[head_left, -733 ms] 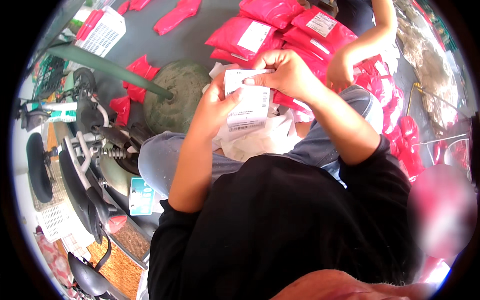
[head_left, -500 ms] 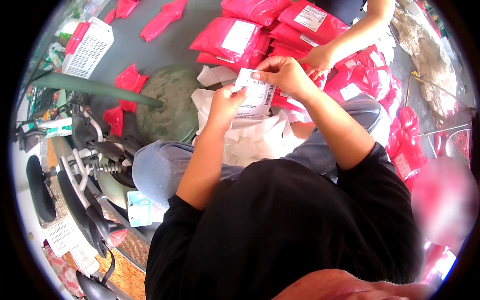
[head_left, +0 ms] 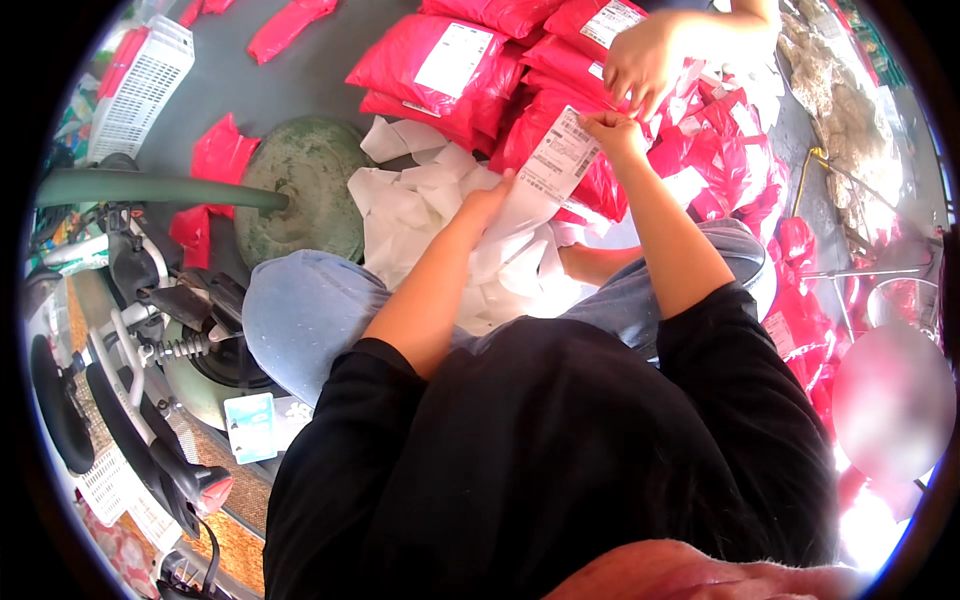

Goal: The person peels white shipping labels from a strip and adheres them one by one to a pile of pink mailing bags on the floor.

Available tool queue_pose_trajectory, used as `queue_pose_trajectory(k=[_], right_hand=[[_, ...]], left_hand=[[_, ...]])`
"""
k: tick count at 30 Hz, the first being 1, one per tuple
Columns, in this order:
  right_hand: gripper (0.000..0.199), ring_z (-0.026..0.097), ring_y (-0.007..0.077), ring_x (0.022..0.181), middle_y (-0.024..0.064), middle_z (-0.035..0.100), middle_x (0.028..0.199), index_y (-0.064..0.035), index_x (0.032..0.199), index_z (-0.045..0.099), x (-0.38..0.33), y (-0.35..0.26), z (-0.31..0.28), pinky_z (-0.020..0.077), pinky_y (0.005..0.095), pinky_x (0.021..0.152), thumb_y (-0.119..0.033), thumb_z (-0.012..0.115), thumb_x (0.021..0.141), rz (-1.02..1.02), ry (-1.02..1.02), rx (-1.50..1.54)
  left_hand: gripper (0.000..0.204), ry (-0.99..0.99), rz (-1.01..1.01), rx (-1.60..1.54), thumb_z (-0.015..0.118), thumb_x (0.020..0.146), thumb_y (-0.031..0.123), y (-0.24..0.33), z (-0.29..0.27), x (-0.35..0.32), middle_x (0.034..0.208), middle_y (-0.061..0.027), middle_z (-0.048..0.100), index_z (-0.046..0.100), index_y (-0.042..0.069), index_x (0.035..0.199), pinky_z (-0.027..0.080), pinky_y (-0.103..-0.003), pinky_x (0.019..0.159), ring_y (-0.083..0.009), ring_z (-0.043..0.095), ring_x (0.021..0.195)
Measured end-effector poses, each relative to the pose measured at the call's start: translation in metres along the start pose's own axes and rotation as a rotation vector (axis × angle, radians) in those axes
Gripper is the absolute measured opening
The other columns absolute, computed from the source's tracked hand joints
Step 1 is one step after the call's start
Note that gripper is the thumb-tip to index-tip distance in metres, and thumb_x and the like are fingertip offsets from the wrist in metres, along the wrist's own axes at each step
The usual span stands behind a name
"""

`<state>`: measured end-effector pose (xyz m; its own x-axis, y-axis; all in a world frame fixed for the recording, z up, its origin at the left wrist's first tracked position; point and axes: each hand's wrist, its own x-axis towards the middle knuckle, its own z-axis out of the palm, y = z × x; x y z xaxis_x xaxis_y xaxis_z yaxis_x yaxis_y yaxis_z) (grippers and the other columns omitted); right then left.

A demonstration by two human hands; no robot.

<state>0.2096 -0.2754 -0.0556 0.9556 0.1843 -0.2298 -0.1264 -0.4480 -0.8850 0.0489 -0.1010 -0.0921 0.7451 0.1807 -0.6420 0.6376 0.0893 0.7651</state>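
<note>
A white printed shipping label (head_left: 562, 152) is stretched between my two hands, tilted above a pink plastic parcel (head_left: 527, 123). My right hand (head_left: 619, 138) pinches its upper right corner. At the lower left edge, my left hand (head_left: 488, 197) grips the label, thumb on top and fingers mostly hidden beneath. A pale sheet, perhaps backing paper (head_left: 515, 217), hangs below the label next to my left hand. Under my forearms, a heap of white paper pieces (head_left: 410, 205) lies between my bent legs. Another person's hand (head_left: 643, 62) hovers just beyond my right hand, over the parcels.
Stacked pink parcels (head_left: 420, 62) with labels stand ahead, and more (head_left: 725, 165) lie to the right. At left are a round green base with a pole (head_left: 300, 165), a white basket (head_left: 145, 85), and a scooter or bike (head_left: 150, 380). Loose pink bags (head_left: 222, 150) dot the grey floor.
The label has moved right, now stretched out over a pink parcel. My right hand has gone to its far corner, and my hands are farther apart. The other person's hand has lifted.
</note>
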Motion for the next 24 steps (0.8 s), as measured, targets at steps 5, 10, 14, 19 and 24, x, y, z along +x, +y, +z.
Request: queue_pose_trajectory(k=[5, 10, 14, 19, 24], right_hand=[[0.019, 0.059, 0.0186, 0.066, 0.0038, 0.064, 0.072, -0.0116, 0.075, 0.068, 0.015, 0.016, 0.009, 0.046, 0.0315, 0.064, -0.029, 0.069, 0.067, -0.045, 0.117, -0.471], [0.016, 0.051, 0.0225, 0.085, 0.0012, 0.06, 0.082, -0.015, 0.072, 0.068, 0.024, 0.054, 0.024, 0.0396, 0.0329, 0.077, -0.03, 0.067, 0.066, -0.51, 0.489, -0.66], [0.019, 0.051, 0.0242, 0.086, 0.0017, 0.057, 0.089, -0.0164, 0.076, 0.066, 0.019, 0.057, 0.025, 0.0392, 0.0376, 0.076, -0.034, 0.065, 0.068, -0.552, 0.531, -0.767], [0.03, 0.049, 0.0255, 0.095, 0.0035, 0.054, 0.104, -0.0169, 0.094, 0.061, 0.007, 0.043, 0.023, 0.0369, 0.0411, 0.08, -0.035, 0.064, 0.071, -0.399, 0.453, -0.957], [0.064, 0.031, 0.0296, 0.121, 0.0129, 0.036, 0.13, -0.0036, 0.125, 0.037, -0.019, 0.026, 0.063, 0.0217, 0.0458, 0.099, -0.037, 0.058, 0.075, -0.658, 0.328, -0.924]], left_hand=[[0.054, -0.123, -0.416, -0.206, 0.047, 0.081, 0.054, -0.047, -0.029, 0.018, 0.087, -0.0131, 0.062, 0.058, 0.004, 0.096, 0.045, -0.032, 0.072, -0.0192, 0.058, 0.079], [0.037, -0.039, -0.552, -0.395, 0.047, 0.083, 0.04, -0.059, -0.035, 0.033, 0.08, -0.0141, 0.062, 0.057, 0.006, 0.095, 0.049, -0.036, 0.06, -0.0218, 0.06, 0.064], [0.032, 0.071, -0.651, -0.253, 0.047, 0.078, 0.03, -0.092, -0.052, 0.051, 0.08, -0.0157, 0.063, 0.058, 0.005, 0.096, 0.05, -0.036, 0.06, -0.0249, 0.062, 0.065], [0.034, 0.261, -0.492, 0.498, 0.049, 0.074, 0.028, -0.123, -0.076, 0.075, 0.086, -0.018, 0.063, 0.062, 0.004, 0.094, 0.049, -0.036, 0.069, -0.0299, 0.062, 0.078], [0.033, 0.295, -0.214, 0.975, 0.053, 0.068, 0.023, -0.13, -0.12, 0.065, 0.091, -0.0194, 0.061, 0.063, 0.003, 0.093, 0.046, -0.037, 0.078, -0.0322, 0.058, 0.09]])
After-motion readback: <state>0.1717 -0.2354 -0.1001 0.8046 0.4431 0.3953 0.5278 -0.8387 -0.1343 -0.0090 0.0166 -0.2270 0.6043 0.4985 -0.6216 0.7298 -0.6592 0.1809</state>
